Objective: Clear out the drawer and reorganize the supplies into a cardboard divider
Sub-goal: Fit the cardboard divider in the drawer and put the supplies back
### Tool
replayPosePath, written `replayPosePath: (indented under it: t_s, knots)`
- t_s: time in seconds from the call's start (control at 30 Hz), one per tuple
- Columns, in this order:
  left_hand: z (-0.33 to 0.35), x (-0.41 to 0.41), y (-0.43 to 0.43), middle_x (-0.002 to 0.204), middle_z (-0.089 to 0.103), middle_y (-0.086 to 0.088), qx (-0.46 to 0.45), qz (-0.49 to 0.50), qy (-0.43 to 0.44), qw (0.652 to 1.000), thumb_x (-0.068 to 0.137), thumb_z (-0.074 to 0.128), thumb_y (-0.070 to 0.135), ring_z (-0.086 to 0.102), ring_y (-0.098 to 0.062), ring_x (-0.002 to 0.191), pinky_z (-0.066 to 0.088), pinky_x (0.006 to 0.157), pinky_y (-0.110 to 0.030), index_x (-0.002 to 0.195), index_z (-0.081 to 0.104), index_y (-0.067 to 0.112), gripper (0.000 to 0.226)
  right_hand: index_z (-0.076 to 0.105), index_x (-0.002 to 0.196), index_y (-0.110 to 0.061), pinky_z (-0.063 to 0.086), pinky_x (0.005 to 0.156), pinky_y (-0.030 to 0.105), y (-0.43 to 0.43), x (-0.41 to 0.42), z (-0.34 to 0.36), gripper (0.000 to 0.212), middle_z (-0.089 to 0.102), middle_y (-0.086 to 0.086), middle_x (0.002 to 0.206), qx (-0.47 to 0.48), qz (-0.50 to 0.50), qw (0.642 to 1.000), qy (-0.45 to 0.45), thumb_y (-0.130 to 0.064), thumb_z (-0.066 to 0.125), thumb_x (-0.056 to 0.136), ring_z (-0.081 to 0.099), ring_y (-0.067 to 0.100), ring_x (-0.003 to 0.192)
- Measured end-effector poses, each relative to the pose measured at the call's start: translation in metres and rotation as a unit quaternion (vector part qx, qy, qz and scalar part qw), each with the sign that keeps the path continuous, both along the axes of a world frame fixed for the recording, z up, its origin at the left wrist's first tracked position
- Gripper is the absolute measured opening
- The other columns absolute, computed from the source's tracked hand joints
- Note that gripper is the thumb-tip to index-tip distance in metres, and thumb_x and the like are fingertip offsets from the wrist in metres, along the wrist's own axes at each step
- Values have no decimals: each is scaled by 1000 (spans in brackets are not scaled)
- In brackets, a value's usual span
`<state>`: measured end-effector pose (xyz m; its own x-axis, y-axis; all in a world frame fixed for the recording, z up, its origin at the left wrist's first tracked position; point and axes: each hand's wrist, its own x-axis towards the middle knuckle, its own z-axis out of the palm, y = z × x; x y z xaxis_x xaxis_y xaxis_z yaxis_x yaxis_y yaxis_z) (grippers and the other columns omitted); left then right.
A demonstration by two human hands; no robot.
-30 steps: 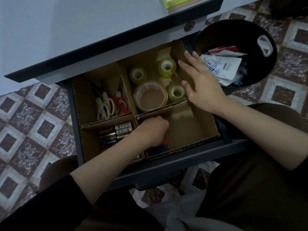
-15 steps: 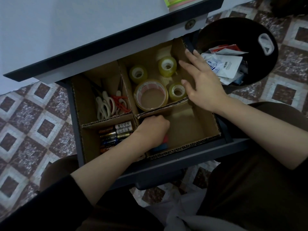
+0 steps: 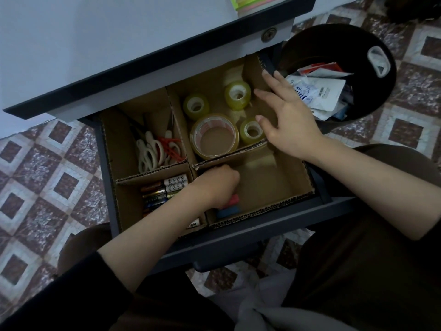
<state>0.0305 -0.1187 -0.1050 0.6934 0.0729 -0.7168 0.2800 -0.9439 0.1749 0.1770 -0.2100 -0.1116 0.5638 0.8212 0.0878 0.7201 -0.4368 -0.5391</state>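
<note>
A black long sleeve [image 3: 62,292] covers the left arm and ends partway along the forearm. The right forearm [image 3: 372,185] is bare to the frame's edge. The left grip [image 3: 214,187] and right grip [image 3: 293,130] are bare. A dark brown garment [image 3: 358,271] drapes the lap.

Brown cardboard divider [image 3: 152,174], yellowish tape rolls [image 3: 237,95], white and red scissors [image 3: 157,151], pink and blue erasers [image 3: 228,206], black bin [image 3: 334,37], maroon-and-white diamond-patterned floor [image 3: 47,177], green and pink notes [image 3: 248,2]
</note>
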Motion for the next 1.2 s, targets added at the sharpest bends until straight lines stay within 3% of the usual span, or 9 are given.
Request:
replayPosePath:
  t_s: [0.27,0.6,0.73,0.83,1.2]
  knots:
    - [0,2,2,111,56,-15,-10,20,9,1000,88,46,0,58,-28,96,46,76,-32,110,59,4,25,45,137,-7,8,111,24,0,0,-1,49,20,7,156,1,2,1000,2,-17,56,91,10,23,146]
    - [0,1,3,111,55,-14,-11,18,28,999,88,49,2,57,-27,96,47,75,-32,112,57,6,26,43,139,-7,8,111,23,0,-1,1,50,20,7,156,2,-2,1000,7,-16,56,91,9,22,146]
    - [5,0,1,97,55,-3,-40,-7,13,999,89,48,5,55,-20,86,42,68,-29,119,56,16,33,43,139,-8,8,110,23,-1,0,1,50,20,6,156,0,-3,1000,5,-17,55,91,9,21,146]
    - [9,2,1,89,51,2,-72,-15,22,997,90,49,9,48,-14,78,38,67,-25,117,61,22,32,43,139,-9,9,110,22,0,0,0,50,19,4,156,-3,-4,1000,1,-19,55,91,8,20,146]
    - [7,3,1,89,49,5,-70,-2,38,997,89,45,1,49,-13,79,40,68,-24,110,67,22,37,45,138,-9,9,110,22,0,-1,-1,49,21,5,156,3,-6,1000,1,-18,55,92,9,20,146]
